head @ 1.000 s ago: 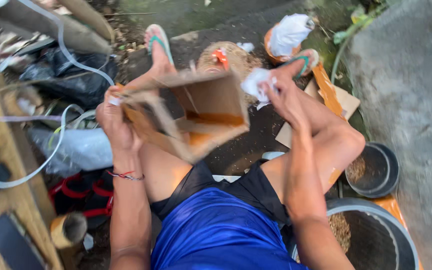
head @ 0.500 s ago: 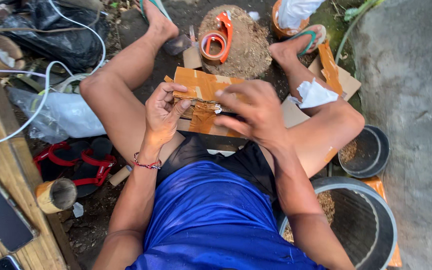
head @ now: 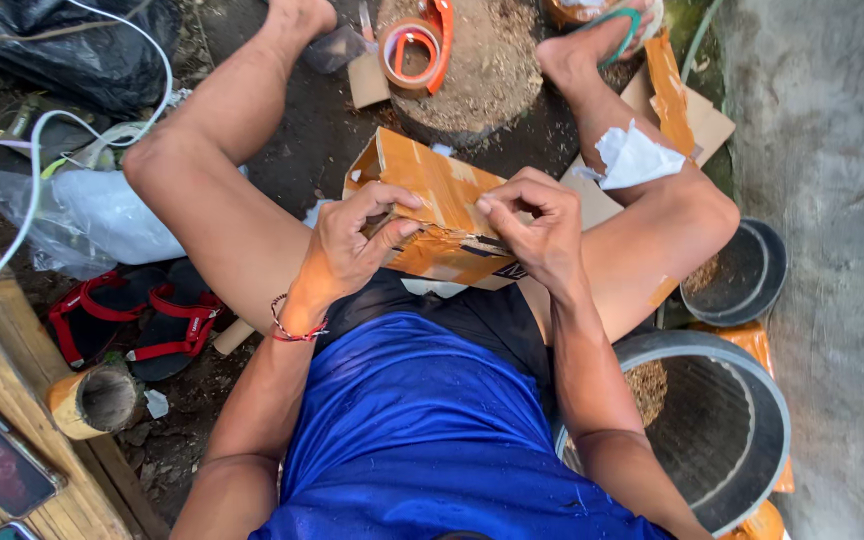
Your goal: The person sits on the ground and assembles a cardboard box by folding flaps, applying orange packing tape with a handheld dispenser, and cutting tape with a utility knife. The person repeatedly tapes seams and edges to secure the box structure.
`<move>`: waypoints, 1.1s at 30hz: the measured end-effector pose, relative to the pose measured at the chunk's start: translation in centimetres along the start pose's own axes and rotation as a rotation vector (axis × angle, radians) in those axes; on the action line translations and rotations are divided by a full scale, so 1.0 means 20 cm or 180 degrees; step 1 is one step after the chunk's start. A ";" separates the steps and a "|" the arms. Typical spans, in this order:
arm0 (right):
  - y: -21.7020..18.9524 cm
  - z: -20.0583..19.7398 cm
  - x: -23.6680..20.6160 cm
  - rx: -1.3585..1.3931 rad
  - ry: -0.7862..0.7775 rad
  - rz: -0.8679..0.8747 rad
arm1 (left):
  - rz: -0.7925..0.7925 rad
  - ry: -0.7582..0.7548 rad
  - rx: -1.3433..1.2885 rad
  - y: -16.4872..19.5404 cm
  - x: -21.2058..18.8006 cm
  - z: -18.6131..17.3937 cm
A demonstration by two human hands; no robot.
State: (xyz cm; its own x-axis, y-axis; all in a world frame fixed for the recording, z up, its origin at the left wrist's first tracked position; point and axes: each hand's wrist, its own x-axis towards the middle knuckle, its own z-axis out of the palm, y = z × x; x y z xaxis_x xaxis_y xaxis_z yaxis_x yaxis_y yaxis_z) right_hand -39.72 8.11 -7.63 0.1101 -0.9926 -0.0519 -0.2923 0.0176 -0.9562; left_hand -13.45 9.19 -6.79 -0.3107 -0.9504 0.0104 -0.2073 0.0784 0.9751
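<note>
Bare dark earth [head: 332, 140] makes up the floor, littered with a tree stump [head: 482, 80] carrying an orange tape dispenser [head: 414, 45], red-strapped sandals [head: 122, 320] and round dark buckets [head: 742, 275] to the person's right. Between the raised knees, just in front of the blue shirt [head: 422, 420], sits a cardboard box [head: 432, 200] wrapped in brown tape, its long axis running from upper left down toward the right knee. Both hands meet at its near edge: the left hand [head: 347, 250] pinches the cardboard between thumb and curled fingers, while the right hand [head: 542, 225] closes its fingertips on the same edge from the opposite side, about equally near. Compared with half a second earlier, the box has tipped lower and closer to the lap, and the hands have drawn nearer each other along that edge. A crumpled white scrap [head: 637, 160] rests on the right knee.
</note>
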 end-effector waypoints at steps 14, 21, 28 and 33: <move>-0.11 -0.13 0.09 -0.1040 -0.1792 -0.1265 | 0.0683 0.0022 -0.0060 0.00 -0.10 0.08; -0.21 -0.20 0.12 -0.1364 -0.2017 -0.0366 | 0.0918 0.0135 0.0039 0.12 0.11 0.08; -0.09 -0.34 0.16 -0.1229 -0.1327 -0.0287 | 0.1151 0.2685 0.0907 -0.18 0.40 -0.27; -0.01 -0.48 0.29 -0.1370 -0.0703 -0.0413 | -0.0945 0.2643 0.0103 -0.52 0.42 -0.42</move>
State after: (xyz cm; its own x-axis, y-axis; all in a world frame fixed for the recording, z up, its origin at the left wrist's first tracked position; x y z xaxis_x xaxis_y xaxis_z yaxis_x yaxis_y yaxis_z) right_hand -48.12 1.22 -4.96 0.3565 -0.9332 -0.0448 -0.6231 -0.2018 -0.7556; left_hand -6.11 -2.13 -15.02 0.5320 -0.8436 -0.0726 -0.2025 -0.2100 0.9565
